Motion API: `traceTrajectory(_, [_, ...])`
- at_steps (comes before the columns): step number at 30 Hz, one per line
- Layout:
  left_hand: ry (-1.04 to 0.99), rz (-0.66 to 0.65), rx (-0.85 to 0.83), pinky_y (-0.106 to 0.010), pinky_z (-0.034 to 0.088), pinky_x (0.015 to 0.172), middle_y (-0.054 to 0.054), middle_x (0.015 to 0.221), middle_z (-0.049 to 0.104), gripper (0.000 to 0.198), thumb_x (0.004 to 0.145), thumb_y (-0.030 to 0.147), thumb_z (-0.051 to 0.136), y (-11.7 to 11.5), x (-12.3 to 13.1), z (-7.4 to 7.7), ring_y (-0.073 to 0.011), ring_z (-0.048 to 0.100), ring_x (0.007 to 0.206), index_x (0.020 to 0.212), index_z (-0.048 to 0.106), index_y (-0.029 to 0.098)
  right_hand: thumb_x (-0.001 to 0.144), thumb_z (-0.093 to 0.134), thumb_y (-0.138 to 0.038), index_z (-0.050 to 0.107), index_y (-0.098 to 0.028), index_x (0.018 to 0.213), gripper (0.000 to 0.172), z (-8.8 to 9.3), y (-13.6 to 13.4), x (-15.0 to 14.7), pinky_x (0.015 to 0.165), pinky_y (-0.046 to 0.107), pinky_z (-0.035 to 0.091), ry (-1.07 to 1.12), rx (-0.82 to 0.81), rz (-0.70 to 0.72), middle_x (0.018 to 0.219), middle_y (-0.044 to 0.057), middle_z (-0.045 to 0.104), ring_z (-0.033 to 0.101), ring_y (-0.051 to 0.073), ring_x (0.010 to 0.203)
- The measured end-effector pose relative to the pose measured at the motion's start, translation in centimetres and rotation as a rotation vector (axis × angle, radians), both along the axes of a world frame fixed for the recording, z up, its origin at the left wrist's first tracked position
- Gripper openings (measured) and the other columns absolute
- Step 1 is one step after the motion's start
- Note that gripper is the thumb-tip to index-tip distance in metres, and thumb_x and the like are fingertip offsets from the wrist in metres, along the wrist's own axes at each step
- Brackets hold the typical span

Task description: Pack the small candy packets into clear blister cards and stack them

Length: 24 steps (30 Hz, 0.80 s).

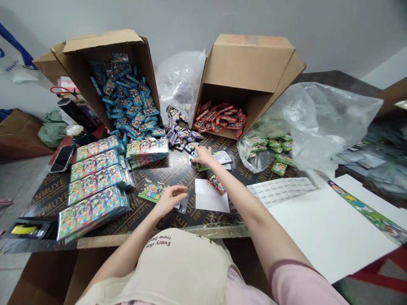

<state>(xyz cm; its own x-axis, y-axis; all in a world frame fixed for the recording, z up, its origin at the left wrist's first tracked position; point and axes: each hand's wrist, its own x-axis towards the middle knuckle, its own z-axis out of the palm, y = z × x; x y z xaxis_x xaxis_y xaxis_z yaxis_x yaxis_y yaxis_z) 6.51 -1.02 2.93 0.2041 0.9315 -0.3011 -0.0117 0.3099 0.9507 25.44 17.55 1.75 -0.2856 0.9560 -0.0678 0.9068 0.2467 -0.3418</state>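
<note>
My left hand [171, 199] is over a clear plastic bag with a printed green header card [151, 190], its thumb and fingers apart and nothing seen between them. Further forward, my right hand [202, 155] has a small blue packet [193, 156] between thumb and fingers. Its fingertips reach the near edge of a pile of purple-and-black packets [181, 134]. Below my right forearm, a red packet [216, 185] lies on a white sheet of paper [208, 199]. Another printed bag with a white label [222, 157] is partly hidden behind my right wrist.
Cardboard boxes hold blue packets [133, 101] and red packets [221, 118]. Green packets [280, 146] spill from a clear bag [318, 118] on the right. Stacked filled packs [92, 207], a phone [62, 159] and a thermos [74, 112] stand left. White sheets [327, 228] cover the right side.
</note>
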Motion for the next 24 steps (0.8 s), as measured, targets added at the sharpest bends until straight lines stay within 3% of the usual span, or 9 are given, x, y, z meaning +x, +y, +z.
traceTrajectory(3, [-0.122,0.143,-0.122,-0.031,0.050,0.082,-0.009,0.095,0.071,0.042,0.066,0.040,0.078,0.2,-0.9,0.6,-0.0196,0.065,0.087,0.099,0.069,0.015,0.066,0.071,-0.031,0.032,-0.023,0.143,0.087,0.7,-1.8,-1.6,0.098,0.050,0.038,0.235,0.023,0.093,0.126,0.014,0.052,0.050,0.032,0.116])
traceTrajectory(7, [-0.479,0.241,-0.354,-0.033,0.054,0.071,-0.010,0.090,0.072,0.048,0.071,0.052,0.071,1.1,-1.6,1.1,-0.0203,0.067,0.080,0.099,0.066,0.014,0.066,0.072,-0.045,0.005,-0.034,0.146,0.105,0.6,-8.6,-4.1,0.092,0.039,0.047,1.036,-0.152,0.331,0.126,0.007,0.046,0.056,0.023,0.108])
traceTrajectory(9, [-0.512,0.276,-0.360,-0.028,0.053,0.065,-0.007,0.079,0.071,0.040,0.064,0.042,0.078,1.5,-1.6,1.1,-0.0164,0.066,0.068,0.089,0.067,0.013,0.066,0.073,-0.045,0.010,-0.035,0.145,0.102,0.7,-11.9,-4.5,0.097,0.040,0.044,1.111,-0.185,0.385,0.130,0.007,0.044,0.054,0.023,0.113])
traceTrajectory(12, [-0.379,0.309,-0.288,-0.023,0.049,0.058,-0.003,0.068,0.069,0.038,0.050,0.025,0.086,1.7,-1.4,0.6,-0.0114,0.061,0.056,0.080,0.066,0.011,0.065,0.076,-0.038,0.025,-0.029,0.143,0.094,1.4,-14.7,-3.9,0.109,0.045,0.031,0.887,-0.048,0.394,0.140,0.010,0.038,0.040,0.028,0.130])
traceTrajectory(15, [-0.152,0.188,-0.182,-0.028,0.050,0.063,-0.005,0.070,0.070,0.051,0.056,0.034,0.083,1.5,-1.7,0.2,-0.0151,0.063,0.059,0.097,0.066,0.009,0.064,0.075,-0.032,0.034,-0.026,0.139,0.085,2.2,-15.4,-2.7,0.108,0.049,0.024,0.648,0.090,0.426,0.134,0.010,0.047,0.041,0.030,0.127])
traceTrajectory(18, [0.156,-0.050,0.105,-0.042,0.047,0.089,-0.012,0.102,0.070,0.077,0.068,0.040,0.074,1.1,-3.3,-0.3,-0.0259,0.065,0.095,0.135,0.046,0.014,0.063,0.070,-0.027,0.041,-0.025,0.133,0.076,2.1,-15.3,-1.2,0.104,0.048,0.026,0.529,0.196,0.364,0.124,0.009,0.054,0.048,0.029,0.118])
traceTrajectory(20, [0.445,-0.297,0.348,-0.055,0.026,0.108,-0.015,0.135,0.054,0.093,0.064,0.037,0.076,0.9,-4.6,-1.0,-0.0332,0.045,0.128,0.145,0.031,0.022,0.064,0.067,-0.025,0.041,-0.024,0.132,0.073,1.4,-15.4,-0.2,0.102,0.047,0.026,0.486,0.239,0.283,0.125,0.009,0.053,0.047,0.030,0.119])
traceTrajectory(22, [0.721,-0.530,0.500,-0.064,0.004,0.110,-0.014,0.149,0.036,0.104,0.057,0.032,0.081,0.7,-5.6,-1.9,-0.0368,0.024,0.140,0.146,0.026,0.029,0.066,0.065,-0.025,0.040,-0.024,0.133,0.071,0.6,-15.6,0.6,0.102,0.046,0.024,0.434,0.241,0.247,0.127,0.010,0.053,0.047,0.030,0.120])
traceTrajectory(24, [0.890,-0.619,0.568,-0.065,-0.003,0.109,-0.014,0.147,0.038,0.105,0.058,0.031,0.080,0.7,-6.1,-2.9,-0.0363,0.026,0.139,0.147,0.024,0.029,0.068,0.065,-0.027,0.040,-0.024,0.133,0.070,-0.2,-16.1,1.0,0.103,0.048,0.022,0.356,0.227,0.252,0.126,0.011,0.053,0.048,0.030,0.119])
